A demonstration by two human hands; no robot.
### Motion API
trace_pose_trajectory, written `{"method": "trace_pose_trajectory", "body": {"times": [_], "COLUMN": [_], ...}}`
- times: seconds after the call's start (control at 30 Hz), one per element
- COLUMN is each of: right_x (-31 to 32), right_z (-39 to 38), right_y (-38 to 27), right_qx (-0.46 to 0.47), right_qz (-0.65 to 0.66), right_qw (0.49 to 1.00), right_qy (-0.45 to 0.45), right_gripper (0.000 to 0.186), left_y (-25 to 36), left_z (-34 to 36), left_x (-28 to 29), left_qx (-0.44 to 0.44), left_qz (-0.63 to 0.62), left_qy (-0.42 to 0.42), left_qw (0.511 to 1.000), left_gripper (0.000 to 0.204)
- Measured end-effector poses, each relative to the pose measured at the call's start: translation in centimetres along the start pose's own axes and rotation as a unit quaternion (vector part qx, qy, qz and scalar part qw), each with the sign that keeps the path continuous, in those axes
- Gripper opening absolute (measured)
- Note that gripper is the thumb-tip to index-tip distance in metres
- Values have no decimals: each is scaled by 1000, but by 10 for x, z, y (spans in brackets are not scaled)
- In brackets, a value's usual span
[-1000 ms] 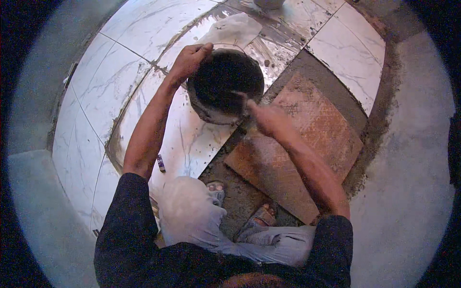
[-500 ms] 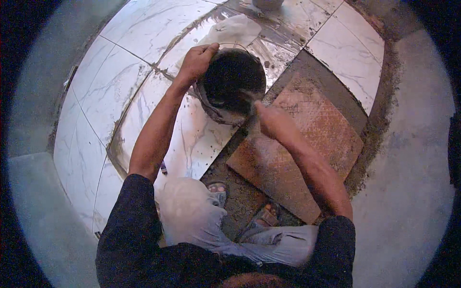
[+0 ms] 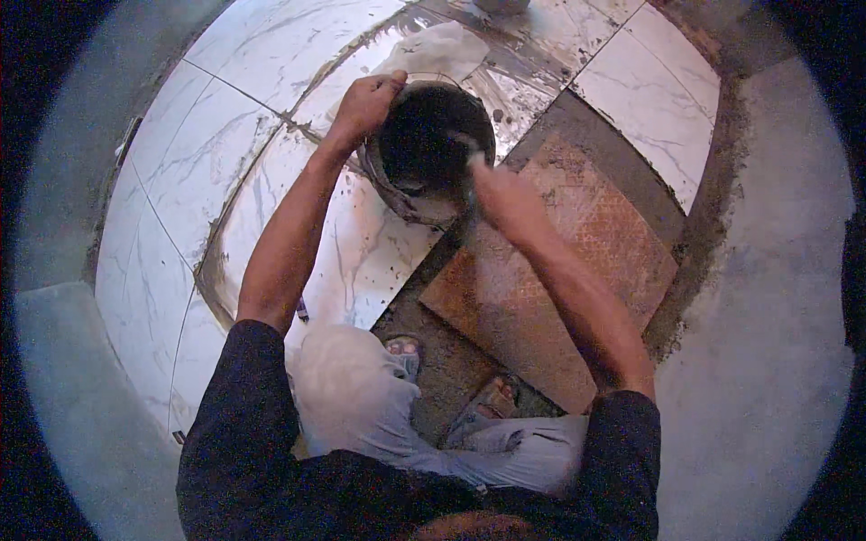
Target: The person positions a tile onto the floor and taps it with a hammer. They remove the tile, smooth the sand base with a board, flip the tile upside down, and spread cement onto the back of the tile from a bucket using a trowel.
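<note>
A black bucket (image 3: pixel 424 149) stands tilted on the white tiles ahead of me, its dark inside too dim to read. My left hand (image 3: pixel 368 110) is closed on the bucket's rim at its far left side, by the thin wire handle. Over the near right part of the rim, my right hand (image 3: pixel 507 200) is closed round a tool with a pale end, which reaches into the bucket; blur hides its kind. Just right of the bucket lies a square reddish-brown tile (image 3: pixel 564 279), back side up and dusted with grey, on a bed of grey mortar (image 3: pixel 433 361).
White marbled tiles (image 3: pixel 225 144) cover the floor to the left and far side, smeared with mortar. A crumpled pale plastic bag (image 3: pixel 442 50) lies beyond the bucket, with another container (image 3: pixel 501 5) at the top edge. A small marker-like item (image 3: pixel 302 311) rests near my left knee. Grey walls stand on both sides.
My right hand has moved forward and slightly left, taking the tool deeper over the bucket. The left hand has shifted slightly away with the rim, and the bucket has tipped a little.
</note>
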State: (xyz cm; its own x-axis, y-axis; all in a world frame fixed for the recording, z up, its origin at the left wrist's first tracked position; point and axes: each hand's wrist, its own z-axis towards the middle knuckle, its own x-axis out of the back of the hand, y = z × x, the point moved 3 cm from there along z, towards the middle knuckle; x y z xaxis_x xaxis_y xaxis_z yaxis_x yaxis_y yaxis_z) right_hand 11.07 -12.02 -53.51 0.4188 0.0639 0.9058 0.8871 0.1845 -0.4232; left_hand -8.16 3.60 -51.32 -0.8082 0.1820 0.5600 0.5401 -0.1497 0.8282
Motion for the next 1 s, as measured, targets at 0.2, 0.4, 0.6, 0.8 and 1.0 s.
{"method": "trace_pose_trajectory", "body": {"times": [0.2,0.4,0.6,0.8,1.0], "right_x": [-11,-22,6,-26,2], "right_z": [-16,-9,-6,-9,-3], "right_y": [-3,13,10,9,12], "right_qx": [36,-23,27,50,85], "right_qz": [-56,-31,-45,-114,-37], "right_qw": [991,997,997,991,988], "right_qy": [-116,-72,-60,-41,123], "right_gripper": [25,29,25,25,23], "left_y": [20,28,24,23,30], "left_z": [-15,-2,-2,-5,9], "left_x": [-2,-17,-4,-7,-13], "left_qx": [12,-20,8,15,-12], "left_qz": [-12,59,94,35,81], "left_qy": [28,10,-17,-28,-27], "left_qw": [999,998,995,999,996], "left_gripper": [48,48,47,48,47]}}
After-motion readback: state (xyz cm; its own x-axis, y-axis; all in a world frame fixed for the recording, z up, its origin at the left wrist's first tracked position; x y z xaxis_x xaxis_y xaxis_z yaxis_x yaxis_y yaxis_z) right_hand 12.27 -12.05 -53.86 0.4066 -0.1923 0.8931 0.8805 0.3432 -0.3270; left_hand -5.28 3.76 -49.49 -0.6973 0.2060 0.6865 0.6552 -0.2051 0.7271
